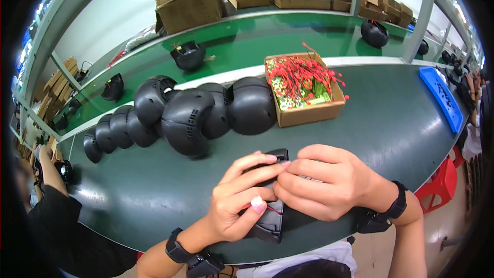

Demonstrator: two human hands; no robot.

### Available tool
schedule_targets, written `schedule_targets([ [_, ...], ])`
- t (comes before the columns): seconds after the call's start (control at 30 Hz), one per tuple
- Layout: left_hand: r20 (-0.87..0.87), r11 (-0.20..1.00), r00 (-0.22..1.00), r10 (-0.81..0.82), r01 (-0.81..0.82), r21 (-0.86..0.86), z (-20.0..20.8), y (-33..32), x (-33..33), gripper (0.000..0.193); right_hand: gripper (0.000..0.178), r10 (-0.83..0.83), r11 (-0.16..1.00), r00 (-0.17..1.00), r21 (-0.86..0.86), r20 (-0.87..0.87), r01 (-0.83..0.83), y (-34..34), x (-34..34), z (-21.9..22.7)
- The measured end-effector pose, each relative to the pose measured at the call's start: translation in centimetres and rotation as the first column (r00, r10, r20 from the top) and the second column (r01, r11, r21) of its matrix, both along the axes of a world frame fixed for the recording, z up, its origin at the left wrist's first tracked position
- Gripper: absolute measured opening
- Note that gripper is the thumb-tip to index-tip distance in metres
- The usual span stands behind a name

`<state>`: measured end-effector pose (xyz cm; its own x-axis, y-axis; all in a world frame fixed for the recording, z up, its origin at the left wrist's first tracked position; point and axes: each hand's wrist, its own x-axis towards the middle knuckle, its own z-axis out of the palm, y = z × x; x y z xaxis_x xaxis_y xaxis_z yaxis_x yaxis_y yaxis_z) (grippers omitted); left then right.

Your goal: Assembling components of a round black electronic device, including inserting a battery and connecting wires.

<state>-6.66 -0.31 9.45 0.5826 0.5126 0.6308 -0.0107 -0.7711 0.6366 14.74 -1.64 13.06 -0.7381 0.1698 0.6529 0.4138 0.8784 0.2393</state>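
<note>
A black plastic housing (271, 225) lies near the table's front edge, under both hands. My left hand (239, 195) is closed over its left side, fingers reaching across the top. By the left thumb sits a small white piece (257, 202), perhaps a connector, with a thin red wire (274, 209) beside it. My right hand (329, 183) has its fingers bunched in a pinch, tips meeting the left fingertips above the housing. What the right fingertips hold is hidden. Beyond the hands stands a cardboard box (311, 116) filled with red-and-black wired parts and yellow-green pieces.
Rounded black shells (188, 126) are piled in a row at the left. Behind them runs a green conveyor (242, 38) carrying more shells. A blue tray (442, 98) lies at the right, near a red stool (440, 185). Another person's arm (51, 172) is at the far left.
</note>
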Motion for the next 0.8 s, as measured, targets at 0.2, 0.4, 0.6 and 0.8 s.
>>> schedule_targets([
  [0.2, 0.031, 0.996, 0.999, 0.036, -0.034, -0.079, 0.0, -0.2, -0.4, 0.019, 0.016, 0.13, 0.992, 0.963, 0.039, -0.236, -0.124, 0.6, -0.5, -1.1],
  [0.4, -0.015, 0.996, 0.998, 0.056, -0.057, -0.062, 0.2, -0.5, 0.0, 0.024, 0.034, -0.085, 0.896, 0.901, -0.429, -0.425, -0.118, 1.4, 0.6, -0.7],
  [0.6, -0.111, 0.973, 0.968, 0.227, -0.229, -0.008, 0.7, -0.8, 0.1, 0.035, 0.048, -0.111, 0.104, 0.817, -0.824, -0.566, -0.557, 3.3, 1.1, -4.1],
  [0.8, -0.101, 0.959, 0.955, 0.279, -0.283, -0.022, 0.5, -1.2, 0.0, 0.031, 0.046, -0.099, 0.016, 0.779, -0.784, -0.619, -0.621, 3.6, 1.5, -4.3],
])
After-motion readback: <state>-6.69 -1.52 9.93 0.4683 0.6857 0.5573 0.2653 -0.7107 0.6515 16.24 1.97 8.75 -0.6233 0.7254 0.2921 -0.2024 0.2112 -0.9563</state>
